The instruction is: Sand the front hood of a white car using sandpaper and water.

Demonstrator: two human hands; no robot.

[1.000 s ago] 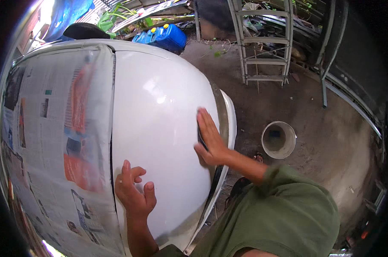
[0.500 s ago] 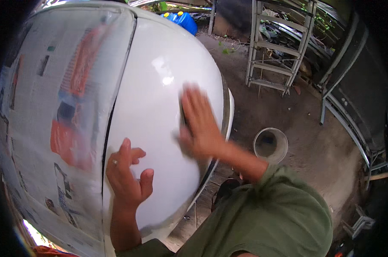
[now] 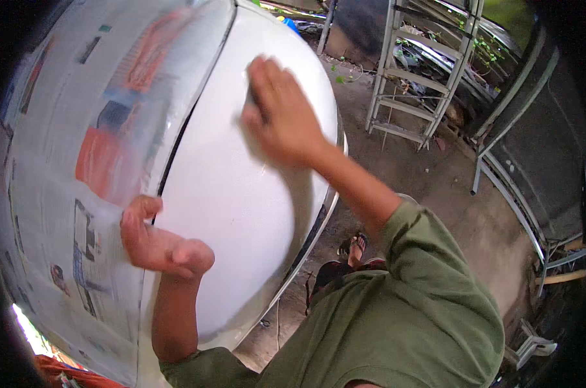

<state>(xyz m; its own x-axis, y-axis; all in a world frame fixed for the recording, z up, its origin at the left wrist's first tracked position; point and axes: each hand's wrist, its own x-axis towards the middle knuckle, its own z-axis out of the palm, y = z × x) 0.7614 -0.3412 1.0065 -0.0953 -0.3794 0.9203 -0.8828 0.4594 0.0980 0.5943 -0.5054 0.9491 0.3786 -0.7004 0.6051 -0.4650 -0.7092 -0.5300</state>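
Observation:
A smooth, curved white body panel (image 3: 241,226) fills the middle of the view. Against its upper part lies my right hand (image 3: 283,113), fingers together and stretched along the surface. A dark edge shows between its thumb and fingers; most of whatever is under the palm is hidden. Lower left, my left hand (image 3: 163,239) is over the dark seam at the panel's left side, its fingers bent and apart from the thumb, with nothing in them. Whether it touches the surface I cannot tell. Left of the seam, printed paper under clear plastic sheeting (image 3: 54,174) covers the neighbouring surface.
A metal stepladder (image 3: 412,94) stands at the far right on the dirt floor (image 3: 429,171). Metal frame bars (image 3: 510,191) and a dark board line the right side. A pale bucket rim (image 3: 406,198) peeks out behind my right arm. Blue containers (image 3: 290,24) show at the back.
My right hand has slid up and left along the white panel. My left hand has shifted left and its fingers have bent over. The view has tilted, so the bucket is mostly hidden.

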